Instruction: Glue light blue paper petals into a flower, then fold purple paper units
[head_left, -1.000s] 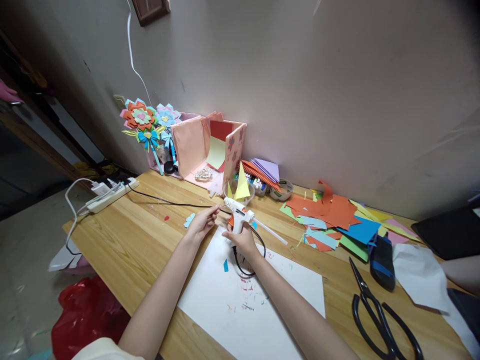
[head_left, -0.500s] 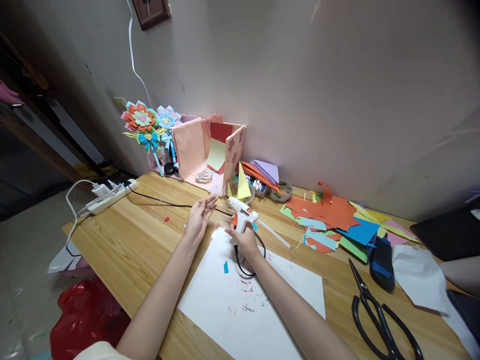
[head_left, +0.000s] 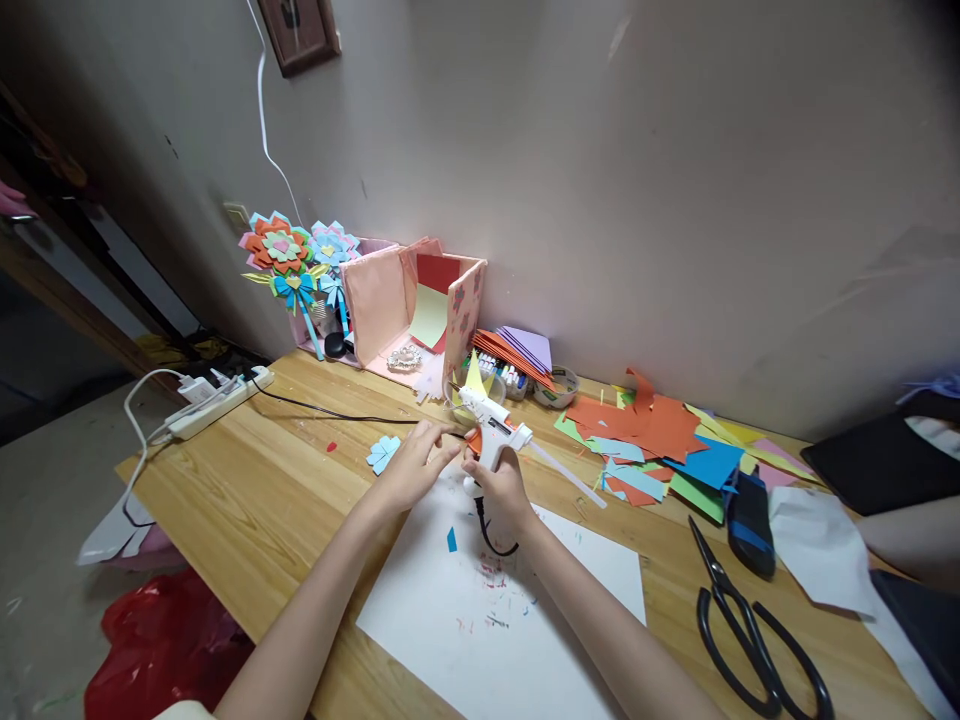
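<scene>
In my right hand (head_left: 506, 490) is a white hot glue gun (head_left: 491, 425) with an orange trigger, its nozzle pointing up and left. A long clear glue stick (head_left: 568, 474) sticks out of its back, and its black cord hangs below the grip. My left hand (head_left: 415, 465) is open, fingers stretched toward the gun's front; whether they touch it I cannot tell. Just left of that hand lies a light blue paper flower (head_left: 384, 453). Beneath both hands is a white sheet (head_left: 480, 640) with coloured marks and a small blue paper scrap (head_left: 451, 539).
Coloured paper scraps (head_left: 645, 430), a utility knife (head_left: 750, 525) and black-handled scissors (head_left: 739, 625) lie to the right. Behind stand a pink box (head_left: 379, 310), paper flowers (head_left: 281, 245) and a tape roll (head_left: 559, 388). A power strip (head_left: 221, 403) sits at the left edge.
My left hand has turned from palm-up to palm-down and moved right and down, nearer the glue gun, uncovering the light blue paper flower. The gun has shifted slightly right in my right hand.
</scene>
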